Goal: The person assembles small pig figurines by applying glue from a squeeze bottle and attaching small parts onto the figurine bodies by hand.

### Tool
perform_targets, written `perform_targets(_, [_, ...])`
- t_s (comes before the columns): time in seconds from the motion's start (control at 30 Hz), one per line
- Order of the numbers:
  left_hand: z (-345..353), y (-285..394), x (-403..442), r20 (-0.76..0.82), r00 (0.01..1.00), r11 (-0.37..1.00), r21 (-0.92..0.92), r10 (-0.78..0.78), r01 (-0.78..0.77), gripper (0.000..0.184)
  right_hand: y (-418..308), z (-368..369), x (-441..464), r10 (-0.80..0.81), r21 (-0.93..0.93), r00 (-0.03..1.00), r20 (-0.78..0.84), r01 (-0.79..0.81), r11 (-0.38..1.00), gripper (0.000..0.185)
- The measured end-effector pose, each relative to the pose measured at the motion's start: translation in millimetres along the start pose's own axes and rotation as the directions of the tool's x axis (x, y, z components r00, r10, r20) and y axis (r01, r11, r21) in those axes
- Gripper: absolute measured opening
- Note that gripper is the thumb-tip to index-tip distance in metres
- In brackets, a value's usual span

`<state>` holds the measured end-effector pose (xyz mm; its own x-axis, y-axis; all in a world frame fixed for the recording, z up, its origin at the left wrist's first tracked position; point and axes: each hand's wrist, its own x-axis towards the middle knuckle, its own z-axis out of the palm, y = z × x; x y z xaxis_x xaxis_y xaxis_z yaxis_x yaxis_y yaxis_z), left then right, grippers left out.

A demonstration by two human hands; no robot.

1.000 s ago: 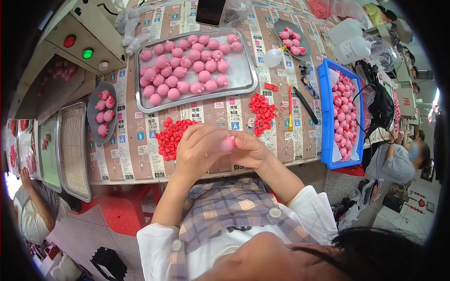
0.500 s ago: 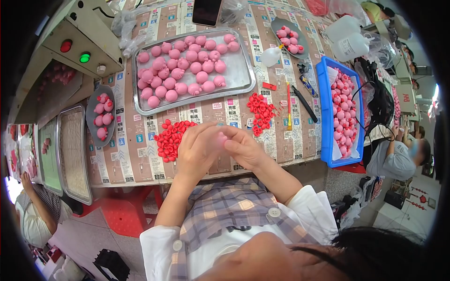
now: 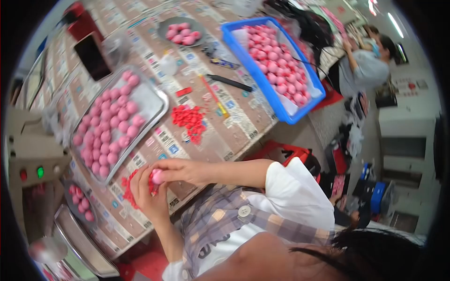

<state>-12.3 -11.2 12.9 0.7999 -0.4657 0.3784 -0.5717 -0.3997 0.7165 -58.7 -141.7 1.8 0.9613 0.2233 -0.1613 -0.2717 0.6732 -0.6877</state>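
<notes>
Both hands meet at the table's near edge, around one small pink ball (image 3: 158,176). My right hand (image 3: 185,170) reaches in from the right and pinches the ball between thumb and fingers. Around the ball's left side curl the fingers of my left hand (image 3: 146,191). Red shows beside the ball between the hands; whether it is a fitted piece or the pile behind, I cannot tell. Partly hidden by my left hand lies a heap of small red pieces (image 3: 127,189). A second heap of red pieces (image 3: 188,121) lies farther off.
A metal tray (image 3: 157,110) of pink balls is at left. At the back right stands a blue bin (image 3: 255,75) of pink-and-red balls. Grey dishes (image 3: 164,29), a phone (image 3: 93,57), a black pen-like tool (image 3: 229,83) and a yellow-red brush (image 3: 215,96) lie around.
The view has turned to the right, so the table appears tilted. My hands have moved from in front of the tray to beside the near red heap, still around the pink ball.
</notes>
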Motion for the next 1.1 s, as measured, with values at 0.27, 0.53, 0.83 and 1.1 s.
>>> perform_targets(0.27, [16, 12, 6, 0.039, 0.998, 0.998, 0.043, 0.049, -0.051, 0.038, 1, -10, -11, -0.090, 0.146, 0.996, 0.011, 0.088, 0.985, 0.033])
perform_targets(0.53, [30, 26, 13, 0.086, 0.989, 0.991, 0.050, 0.118, -0.122, 0.041, -8, -22, -28, -0.118, 0.266, 0.993, -0.032, 0.122, 0.956, 0.033])
perform_targets(0.83, [45, 39, 23, 0.141, 0.984, 0.993, 0.023, 0.110, -0.115, 0.040, -1, -58, -32, -0.102, 0.100, 0.995, 0.023, 0.099, 0.990, 0.031])
perform_targets(1.1, [47, 30, 22, 0.120, 0.978, 0.985, 0.001, 0.173, -0.174, 0.036, -12, -50, -36, -0.006, 0.416, 1.000, -0.009, 0.009, 0.909, 0.030])
